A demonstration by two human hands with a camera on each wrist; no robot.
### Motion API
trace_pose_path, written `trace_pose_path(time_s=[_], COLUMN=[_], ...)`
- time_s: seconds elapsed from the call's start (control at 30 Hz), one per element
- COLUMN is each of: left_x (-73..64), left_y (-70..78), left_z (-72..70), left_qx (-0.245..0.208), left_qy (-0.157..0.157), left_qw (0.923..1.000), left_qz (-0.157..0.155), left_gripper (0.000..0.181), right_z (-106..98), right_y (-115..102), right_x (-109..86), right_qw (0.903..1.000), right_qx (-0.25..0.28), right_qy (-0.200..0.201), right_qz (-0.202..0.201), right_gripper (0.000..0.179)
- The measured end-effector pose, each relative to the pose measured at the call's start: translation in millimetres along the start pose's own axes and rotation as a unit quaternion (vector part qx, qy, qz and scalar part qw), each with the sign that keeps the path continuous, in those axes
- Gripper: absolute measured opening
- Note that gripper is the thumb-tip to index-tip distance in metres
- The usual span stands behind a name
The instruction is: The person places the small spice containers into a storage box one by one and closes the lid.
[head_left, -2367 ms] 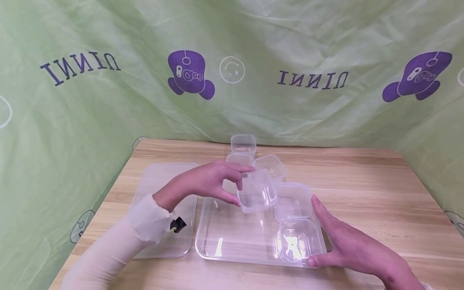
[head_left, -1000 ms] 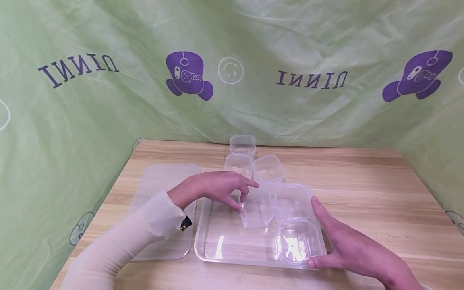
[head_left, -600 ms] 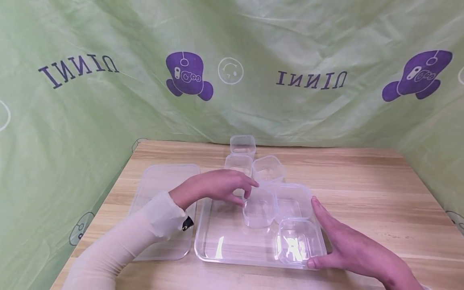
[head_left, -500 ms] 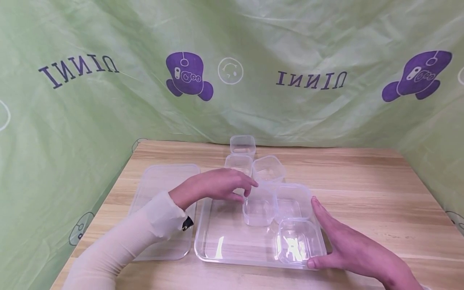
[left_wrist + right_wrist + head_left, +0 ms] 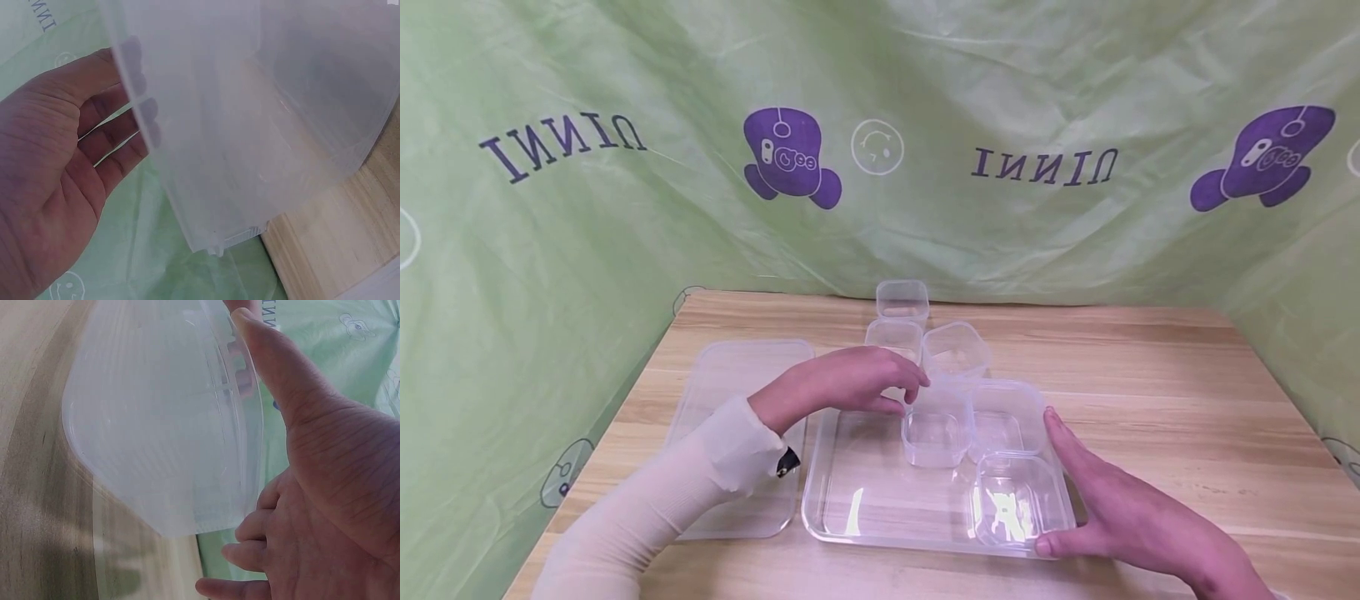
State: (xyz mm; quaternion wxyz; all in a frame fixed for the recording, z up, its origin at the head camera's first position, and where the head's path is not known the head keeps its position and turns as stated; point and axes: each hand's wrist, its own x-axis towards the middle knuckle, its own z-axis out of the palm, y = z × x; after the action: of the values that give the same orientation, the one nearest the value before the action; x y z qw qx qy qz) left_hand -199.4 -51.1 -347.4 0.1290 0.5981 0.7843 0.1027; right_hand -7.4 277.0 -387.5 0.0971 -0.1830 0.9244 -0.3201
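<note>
Three clear cups (image 5: 937,443) stand in the tray (image 5: 891,518), the left grip (image 5: 865,377) apparently pinching one, the right grip (image 5: 1105,502) outspread.

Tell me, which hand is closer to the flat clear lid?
Left. The left hand is just past the right edge of the lid; the right hand is farther, at the right side of the big tray.

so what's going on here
A person is handling small clear boxes at a wooden table. Their left hand is at the side of one small box in a large clear tray; whether it grips is hard to tell. The right hand touches the tray's right end. Two more boxes stand in the tray, others behind it, and a flat lid lies left.
</note>
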Motion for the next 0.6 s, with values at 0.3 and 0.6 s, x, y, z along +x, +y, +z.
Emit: trace_pose_path(time_s=[0.3,0.6], left_x=[-6.9,-16.9], left_y=[-0.3,-7.7], left_z=[-4.5,-6.0], left_qx=[-0.014,-0.04], left_qy=[0.016,0.061], left_qw=[0.9998,0.9972], left_qz=[0.002,-0.017], left_gripper=[0.013,0.022], right_z=[0.7,0.5], right_y=[0.4,0.3], right_x=[-0.2,-0.3], right_qw=[1.0,0.9999], right_qx=[0.006,0.009], right_qy=[-0.002,-0.001], right_qz=[0.003,0.009], right_gripper=[0.131,0.132])
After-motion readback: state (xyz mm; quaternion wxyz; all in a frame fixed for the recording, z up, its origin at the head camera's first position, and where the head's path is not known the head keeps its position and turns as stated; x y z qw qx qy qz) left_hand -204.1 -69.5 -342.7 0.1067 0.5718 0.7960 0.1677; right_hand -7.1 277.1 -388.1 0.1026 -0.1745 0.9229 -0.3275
